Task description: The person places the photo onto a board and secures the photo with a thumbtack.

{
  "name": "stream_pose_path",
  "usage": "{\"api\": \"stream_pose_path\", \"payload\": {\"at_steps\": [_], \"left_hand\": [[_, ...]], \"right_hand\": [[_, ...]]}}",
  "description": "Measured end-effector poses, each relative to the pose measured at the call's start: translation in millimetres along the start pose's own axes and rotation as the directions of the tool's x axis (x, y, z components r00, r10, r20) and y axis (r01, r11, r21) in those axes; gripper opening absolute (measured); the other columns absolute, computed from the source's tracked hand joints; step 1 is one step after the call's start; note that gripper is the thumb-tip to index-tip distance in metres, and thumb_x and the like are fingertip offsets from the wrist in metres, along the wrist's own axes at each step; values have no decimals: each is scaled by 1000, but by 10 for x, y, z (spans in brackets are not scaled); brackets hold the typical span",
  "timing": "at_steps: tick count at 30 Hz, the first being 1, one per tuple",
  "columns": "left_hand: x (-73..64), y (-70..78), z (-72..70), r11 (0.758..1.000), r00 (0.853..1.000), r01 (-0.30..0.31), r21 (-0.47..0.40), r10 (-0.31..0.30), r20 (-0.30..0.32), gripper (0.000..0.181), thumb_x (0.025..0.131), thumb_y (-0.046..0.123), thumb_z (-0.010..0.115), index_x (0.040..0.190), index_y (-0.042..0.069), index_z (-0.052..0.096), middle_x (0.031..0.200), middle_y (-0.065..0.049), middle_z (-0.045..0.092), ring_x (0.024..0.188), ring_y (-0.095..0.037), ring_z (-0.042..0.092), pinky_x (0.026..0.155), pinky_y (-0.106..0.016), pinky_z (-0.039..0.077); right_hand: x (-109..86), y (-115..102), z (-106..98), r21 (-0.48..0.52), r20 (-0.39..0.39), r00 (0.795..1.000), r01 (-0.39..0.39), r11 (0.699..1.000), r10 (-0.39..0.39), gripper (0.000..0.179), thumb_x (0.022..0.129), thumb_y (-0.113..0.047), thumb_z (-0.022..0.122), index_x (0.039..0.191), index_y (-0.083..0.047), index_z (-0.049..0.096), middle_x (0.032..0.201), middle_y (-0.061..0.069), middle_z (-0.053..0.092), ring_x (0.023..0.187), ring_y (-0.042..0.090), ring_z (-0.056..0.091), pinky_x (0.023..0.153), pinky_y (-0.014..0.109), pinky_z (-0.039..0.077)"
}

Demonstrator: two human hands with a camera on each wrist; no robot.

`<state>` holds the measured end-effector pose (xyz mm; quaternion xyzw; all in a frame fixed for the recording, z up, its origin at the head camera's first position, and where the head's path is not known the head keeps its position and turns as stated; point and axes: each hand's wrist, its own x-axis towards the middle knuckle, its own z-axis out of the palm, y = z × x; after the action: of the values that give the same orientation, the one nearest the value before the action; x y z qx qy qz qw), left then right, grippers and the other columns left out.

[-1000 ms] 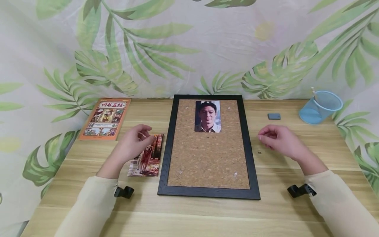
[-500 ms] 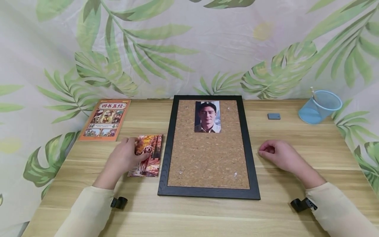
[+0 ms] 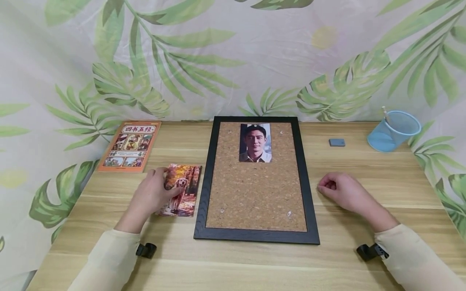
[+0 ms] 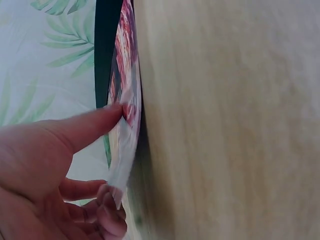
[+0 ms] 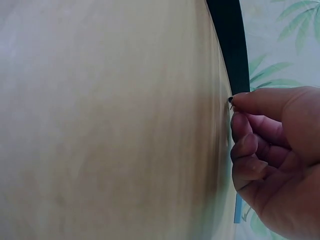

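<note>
My left hand (image 3: 150, 194) grips the left edge of a photo of a dog among autumn leaves (image 3: 187, 182), thumb on top. In the left wrist view the photo (image 4: 125, 75) bows up along its near edge, with the fingertips curled against its lower end. Right of the cork board (image 3: 256, 194), my right hand (image 3: 342, 190) is low over the table, fingers curled. Between its thumb and index finger a tiny dark thumbtack (image 5: 230, 100) shows in the right wrist view, mostly hidden. A portrait photo (image 3: 255, 143) lies at the top of the cork.
A black frame (image 3: 256, 235) borders the cork, which has small shiny spots near its corners. An orange book (image 3: 129, 147) lies at the back left. At the back right are a small blue-grey block (image 3: 336, 142) and a tilted blue mesh pen holder (image 3: 382, 137) with a stick inside.
My left hand has come down onto the dog photo and taken its left edge, shifting it slightly. The right hand has lowered and picked up the thumbtack from the table.
</note>
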<state>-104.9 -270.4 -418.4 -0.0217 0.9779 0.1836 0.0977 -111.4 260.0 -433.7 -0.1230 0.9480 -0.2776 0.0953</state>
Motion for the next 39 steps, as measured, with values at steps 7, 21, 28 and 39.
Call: {"api": "stream_pose_path", "payload": {"at_steps": [7, 21, 28, 39], "left_hand": [[11, -79, -9, 986, 998, -50, -160, 43, -41, 74, 99, 18, 78, 155, -14, 42, 110, -24, 63, 86, -30, 63, 71, -40, 56], [-108, -207, -197, 905, 997, -58, -421, 35, -63, 66, 110, 26, 64, 162, -4, 38, 118, -21, 64, 93, -19, 64, 70, -25, 57], [-148, -109, -164, 840, 993, -106, -532, 65, -96, 70, 107, 18, 70, 166, 3, 35, 94, -8, 56, 68, -7, 49, 56, -25, 47], [-138, 232, -35, 714, 978, -206, -669, 172, -118, 50, 105, 1, 64, 153, 2, 46, 133, -28, 66, 92, -3, 72, 72, -22, 59]], "right_hand": [[-22, -27, 14, 14, -5, 1000, 6, 1000, -6, 10, 100, -13, 74, 96, -4, 78, 83, 0, 71, 75, 10, 58, 66, 25, 48], [-51, -105, -84, 53, -74, 997, -30, 998, 34, 6, 97, -11, 74, 97, -5, 75, 88, 4, 76, 81, 13, 65, 70, 23, 53], [-60, -124, -105, 84, -118, 993, -21, 996, 31, 12, 99, -9, 74, 106, 0, 77, 97, 12, 79, 87, 18, 71, 74, 21, 56], [-55, -134, -94, 175, -81, 996, -15, 984, 30, 17, 109, -6, 62, 113, 5, 73, 88, 11, 75, 76, 16, 67, 62, 24, 54]]}}
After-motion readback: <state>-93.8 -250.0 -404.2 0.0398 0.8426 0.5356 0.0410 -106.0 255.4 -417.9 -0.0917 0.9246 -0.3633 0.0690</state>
